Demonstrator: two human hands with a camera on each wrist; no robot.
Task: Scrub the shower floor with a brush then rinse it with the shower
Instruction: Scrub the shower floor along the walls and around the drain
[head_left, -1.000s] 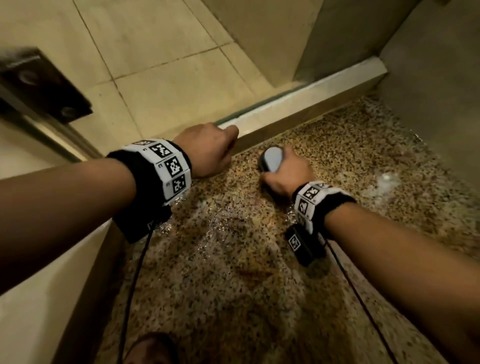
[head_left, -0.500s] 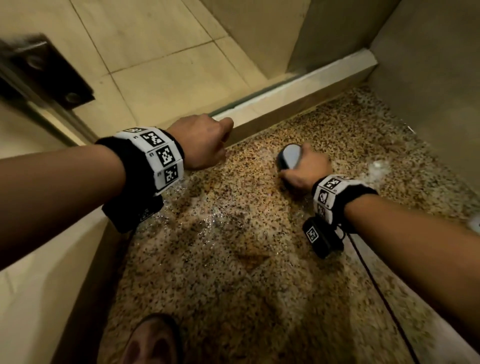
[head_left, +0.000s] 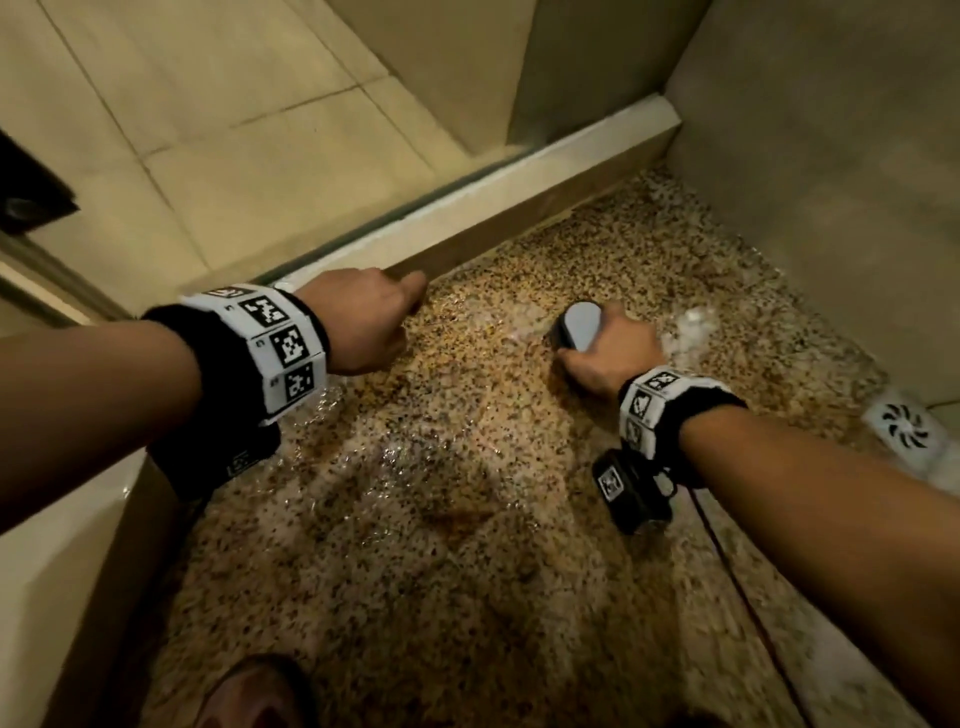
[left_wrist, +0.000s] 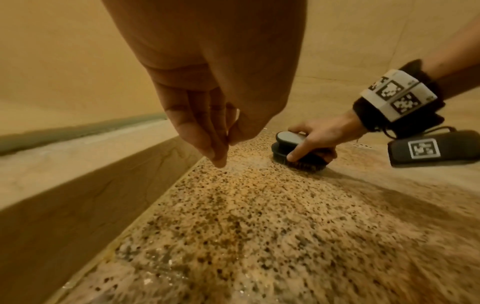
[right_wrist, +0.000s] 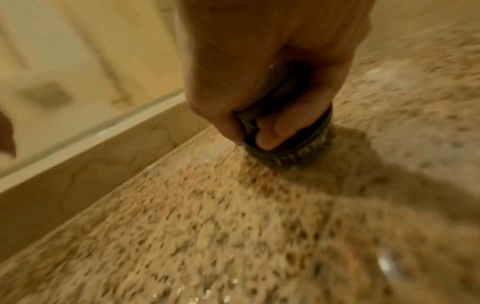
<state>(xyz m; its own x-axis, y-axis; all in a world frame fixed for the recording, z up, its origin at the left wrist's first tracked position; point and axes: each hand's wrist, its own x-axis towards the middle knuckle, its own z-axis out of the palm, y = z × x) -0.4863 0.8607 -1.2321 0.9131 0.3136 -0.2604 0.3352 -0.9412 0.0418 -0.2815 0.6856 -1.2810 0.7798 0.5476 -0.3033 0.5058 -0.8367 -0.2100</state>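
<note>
My right hand (head_left: 613, 353) grips a dark scrub brush (head_left: 582, 325) with a grey top and holds its bristles down on the wet, speckled shower floor (head_left: 467, 519). In the left wrist view the brush (left_wrist: 291, 142) sits flat on the floor with my right hand's fingers (left_wrist: 298, 153) wrapped over its side. The blurred right wrist view shows the fingers (right_wrist: 267, 133) curled round the brush (right_wrist: 293, 148). My left hand (head_left: 363, 327) hovers near the curb, holding nothing. There, my left hand's fingers (left_wrist: 207, 131) hang down loosely. A patch of white foam (head_left: 693, 327) lies just right of the brush.
A raised stone curb (head_left: 467, 218) runs along the far left of the shower floor, with tiled bathroom floor (head_left: 208, 130) beyond. A wall (head_left: 831, 182) closes the right side. A white drain cover (head_left: 906, 426) sits at the right edge. A foot (head_left: 254, 696) stands at the bottom.
My right hand has slid the brush to the right, away from the curb and toward the foam patch. The left hand has stayed by the curb.
</note>
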